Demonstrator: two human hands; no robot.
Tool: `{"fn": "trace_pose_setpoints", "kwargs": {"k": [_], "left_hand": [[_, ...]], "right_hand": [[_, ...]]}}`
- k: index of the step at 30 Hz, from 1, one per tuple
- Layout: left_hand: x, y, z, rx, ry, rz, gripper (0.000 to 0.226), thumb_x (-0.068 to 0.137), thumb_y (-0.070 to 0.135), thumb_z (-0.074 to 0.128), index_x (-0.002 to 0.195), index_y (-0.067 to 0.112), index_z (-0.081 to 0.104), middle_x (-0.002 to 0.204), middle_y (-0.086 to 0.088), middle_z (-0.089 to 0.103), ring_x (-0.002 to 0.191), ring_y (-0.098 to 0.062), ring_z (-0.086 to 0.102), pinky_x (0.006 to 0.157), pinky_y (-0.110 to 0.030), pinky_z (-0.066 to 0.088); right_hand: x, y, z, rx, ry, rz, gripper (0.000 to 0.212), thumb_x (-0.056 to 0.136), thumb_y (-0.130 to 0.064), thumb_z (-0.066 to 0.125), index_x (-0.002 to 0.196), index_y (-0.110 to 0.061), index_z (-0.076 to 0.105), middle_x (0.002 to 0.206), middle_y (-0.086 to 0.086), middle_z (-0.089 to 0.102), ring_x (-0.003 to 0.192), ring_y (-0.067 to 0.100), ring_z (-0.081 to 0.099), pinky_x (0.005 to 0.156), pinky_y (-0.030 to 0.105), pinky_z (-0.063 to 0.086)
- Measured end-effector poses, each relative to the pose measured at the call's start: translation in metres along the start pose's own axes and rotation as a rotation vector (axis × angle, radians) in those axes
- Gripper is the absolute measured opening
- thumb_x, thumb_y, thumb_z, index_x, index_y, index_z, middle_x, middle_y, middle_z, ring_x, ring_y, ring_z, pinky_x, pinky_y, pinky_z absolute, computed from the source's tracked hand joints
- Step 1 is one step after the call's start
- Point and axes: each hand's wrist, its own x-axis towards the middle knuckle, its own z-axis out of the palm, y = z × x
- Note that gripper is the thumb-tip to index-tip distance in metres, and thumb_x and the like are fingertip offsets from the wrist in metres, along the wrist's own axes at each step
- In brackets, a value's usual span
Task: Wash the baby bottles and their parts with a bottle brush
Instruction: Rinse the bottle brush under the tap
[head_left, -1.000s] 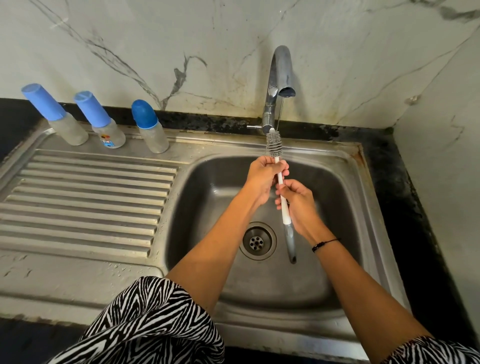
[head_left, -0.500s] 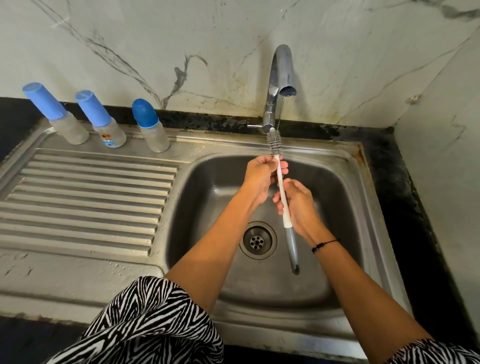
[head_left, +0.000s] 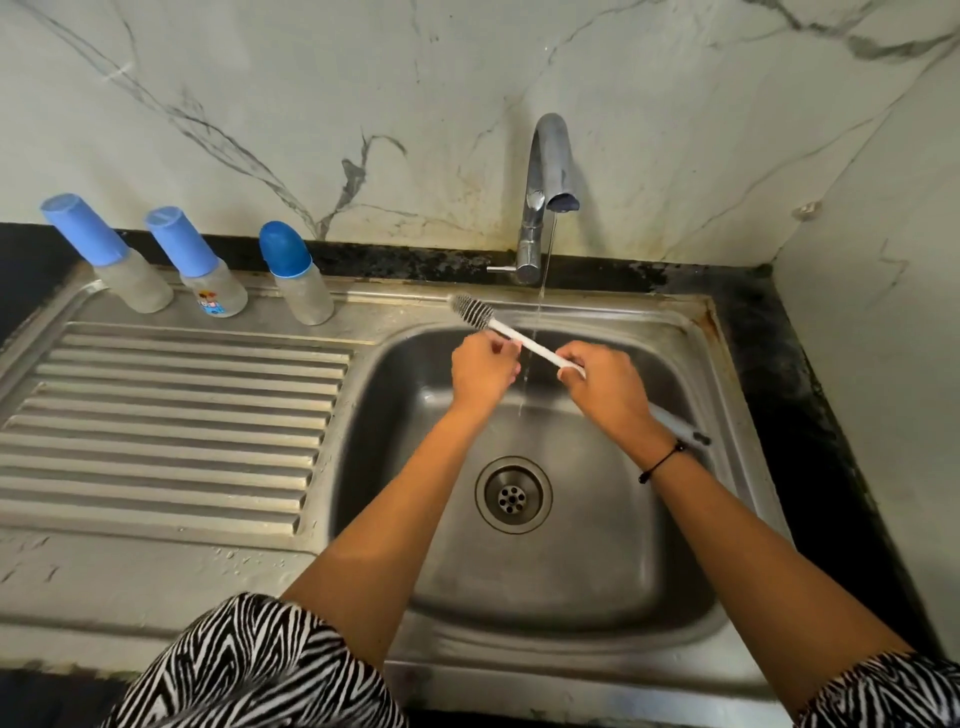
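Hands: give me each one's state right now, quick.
Left hand: closed, pinching the bottle brush on its white shaft near the bristles.
Right hand: closed, gripping the brush handle lower down.

We have swung the brush (head_left: 524, 343) from nearly upright to a slant across the sink's (head_left: 737, 467) back edge, bristles now up-left and handle down-right. Our left hand (head_left: 480, 371) and right hand (head_left: 605, 387) have moved apart along the shaft.
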Motion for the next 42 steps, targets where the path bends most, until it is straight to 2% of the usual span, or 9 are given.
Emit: {"fn": "trace_pose_setpoints", "kwargs": {"k": [3,7,10,13,16,18,24,34,42], "left_hand": [[-0.011,-0.013,0.007,0.453,0.104,0.385,0.016,0.086,0.000,0.057,0.100,0.001,0.063,0.100,-0.017,0.062,0.094,-0.031,0.057,0.082,-0.035,0.042],[-0.004,-0.029,0.010,0.794,0.200,0.796,0.027,0.068,-0.007,0.065,0.093,0.002,0.067,0.090,-0.015,0.063,0.080,-0.033,0.058,0.068,-0.037,0.049],[0.010,-0.022,0.001,0.954,0.180,0.954,0.025,0.075,0.006,0.044,0.076,0.006,0.068,0.072,-0.009,0.066,0.070,-0.027,0.058,0.058,-0.032,0.048],[0.026,-0.015,-0.014,1.038,0.127,0.959,0.011,0.069,-0.002,0.069,0.079,0.003,0.070,0.073,-0.010,0.068,0.072,-0.027,0.058,0.065,-0.031,0.043],[0.040,-0.023,-0.024,1.121,-0.029,0.689,0.019,0.089,0.004,0.057,0.105,0.005,0.066,0.105,-0.012,0.067,0.103,-0.027,0.048,0.086,-0.029,0.035],[0.047,-0.032,-0.027,1.143,-0.107,0.569,0.019,0.092,0.004,0.053,0.109,0.005,0.063,0.111,-0.013,0.064,0.111,-0.027,0.043,0.092,-0.031,0.036],[0.079,-0.016,-0.033,1.194,0.030,0.587,0.033,0.089,0.002,0.052,0.121,0.005,0.057,0.120,-0.013,0.055,0.115,-0.028,0.041,0.099,-0.032,0.031],[0.131,-0.013,-0.033,1.099,0.121,0.732,0.019,0.085,0.006,0.058,0.100,-0.001,0.068,0.102,-0.022,0.060,0.100,-0.041,0.048,0.086,-0.046,0.041],[0.162,-0.014,-0.026,1.079,0.220,0.894,0.015,0.059,-0.009,0.073,0.069,0.003,0.072,0.071,-0.017,0.060,0.072,-0.040,0.057,0.062,-0.036,0.050]], "right_hand": [[0.007,-0.003,-0.003,-0.144,-0.119,-0.013,0.022,0.090,-0.015,0.054,0.108,-0.016,0.067,0.102,0.008,0.068,0.094,0.026,0.061,0.079,0.034,0.049],[0.013,-0.005,-0.008,-0.168,-0.147,-0.099,0.018,0.087,-0.012,0.057,0.101,-0.012,0.068,0.100,0.011,0.068,0.093,0.027,0.061,0.082,0.035,0.049],[0.015,-0.011,-0.014,-0.143,-0.083,-0.256,0.018,0.086,-0.011,0.058,0.102,-0.010,0.068,0.100,0.010,0.066,0.091,0.024,0.059,0.081,0.032,0.046],[0.021,-0.007,-0.019,-0.253,-0.002,-0.308,0.020,0.088,-0.018,0.056,0.104,-0.012,0.066,0.100,0.009,0.065,0.093,0.025,0.057,0.077,0.032,0.042],[0.032,0.006,-0.018,-0.324,-0.075,-0.248,0.019,0.091,-0.021,0.053,0.106,-0.013,0.062,0.096,0.008,0.065,0.087,0.024,0.056,0.070,0.031,0.040],[0.037,0.011,-0.012,-0.251,-0.179,-0.219,0.018,0.090,-0.014,0.052,0.106,-0.011,0.058,0.096,0.010,0.064,0.085,0.025,0.055,0.070,0.032,0.040],[0.078,0.025,-0.005,-0.175,-0.042,-0.260,0.018,0.079,0.000,0.058,0.098,-0.002,0.061,0.099,0.016,0.053,0.089,0.027,0.051,0.076,0.032,0.039],[0.130,0.042,0.012,-0.034,0.037,-0.264,0.014,0.078,-0.001,0.065,0.092,-0.002,0.063,0.094,0.014,0.060,0.088,0.025,0.053,0.076,0.023,0.036],[0.154,0.049,0.017,-0.028,0.115,-0.248,0.013,0.077,-0.005,0.065,0.090,-0.005,0.064,0.093,0.010,0.060,0.094,0.027,0.050,0.077,0.018,0.026]]}}
